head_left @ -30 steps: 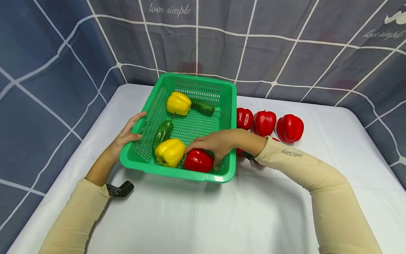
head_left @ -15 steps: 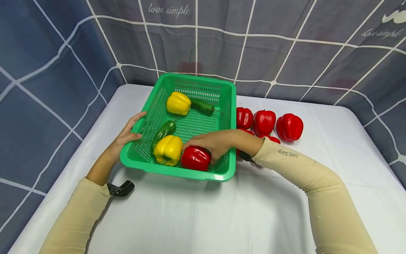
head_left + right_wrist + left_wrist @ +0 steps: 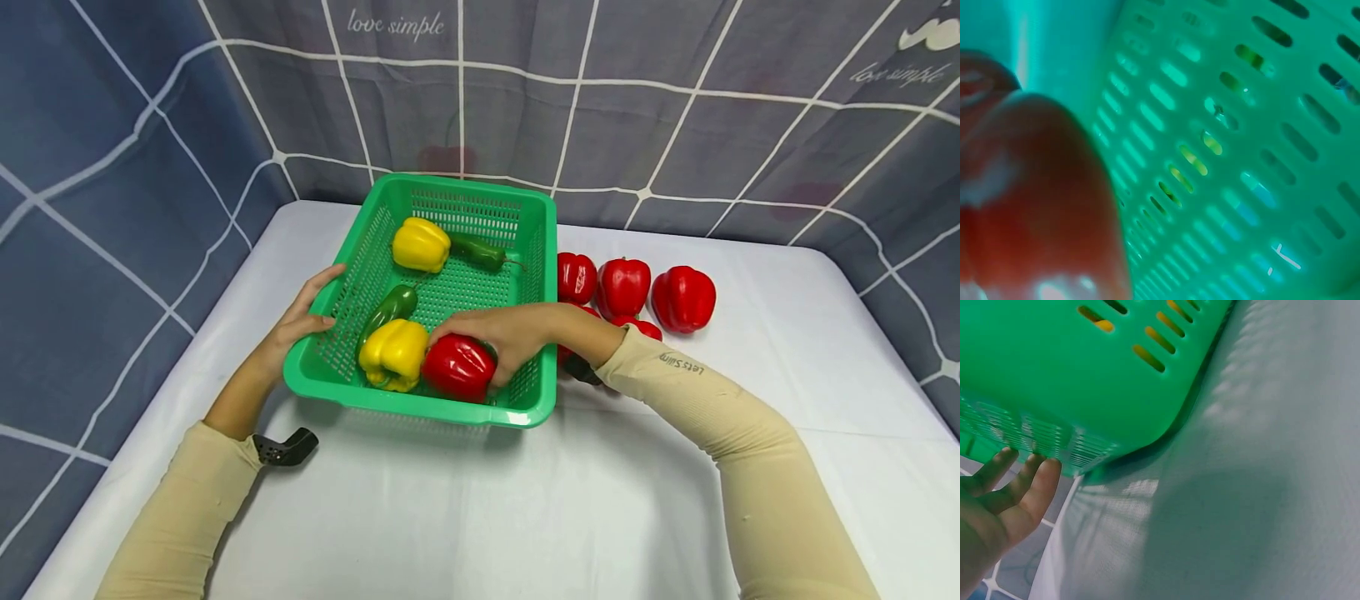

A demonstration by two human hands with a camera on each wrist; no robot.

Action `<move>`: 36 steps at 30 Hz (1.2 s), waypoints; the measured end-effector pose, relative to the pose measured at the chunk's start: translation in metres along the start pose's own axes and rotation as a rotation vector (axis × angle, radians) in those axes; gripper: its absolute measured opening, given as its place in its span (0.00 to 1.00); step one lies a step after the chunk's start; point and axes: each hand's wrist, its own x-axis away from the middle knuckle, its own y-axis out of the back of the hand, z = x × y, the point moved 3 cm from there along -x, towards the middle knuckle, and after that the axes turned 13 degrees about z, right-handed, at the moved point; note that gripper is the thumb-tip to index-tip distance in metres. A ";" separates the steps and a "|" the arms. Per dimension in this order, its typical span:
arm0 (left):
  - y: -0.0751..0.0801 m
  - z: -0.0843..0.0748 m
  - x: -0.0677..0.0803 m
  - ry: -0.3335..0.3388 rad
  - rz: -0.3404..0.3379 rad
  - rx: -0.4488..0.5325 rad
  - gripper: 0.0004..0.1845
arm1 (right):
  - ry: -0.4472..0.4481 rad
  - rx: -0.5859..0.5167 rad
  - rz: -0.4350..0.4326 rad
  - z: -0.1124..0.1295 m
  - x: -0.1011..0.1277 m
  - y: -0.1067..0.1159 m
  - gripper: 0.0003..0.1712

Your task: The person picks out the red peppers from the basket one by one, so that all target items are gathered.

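A green plastic basket (image 3: 420,407) stands on the white-covered table. My left hand (image 3: 283,337) holds its left rim, thumb over the edge; in the left wrist view the other fingers (image 3: 1041,484) lie against the outer wall. Inside the basket's front right corner, my right hand (image 3: 512,335) grips a red bell pepper (image 3: 457,368), which looms large and blurred in the right wrist view. Close on its left is a yellow bell pepper (image 3: 393,356), with a green chili pepper (image 3: 392,310) behind. Another yellow bell pepper (image 3: 420,245) and green chili pepper (image 3: 477,252) lie at the back.
Several red bell peppers (image 3: 683,300) are grouped on the table right of the basket, some partly hidden by the right forearm. A dark curtain with white lines (image 3: 517,117) rises behind the table (image 3: 480,517) and along its left side.
My right hand has shifted the red bell pepper slightly left and back, and the front yellow bell pepper has moved left with it. My left hand stays on the rim.
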 end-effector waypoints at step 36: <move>0.001 0.001 0.001 -0.050 0.055 0.099 0.35 | -0.169 -0.072 -0.394 0.019 0.065 0.021 0.47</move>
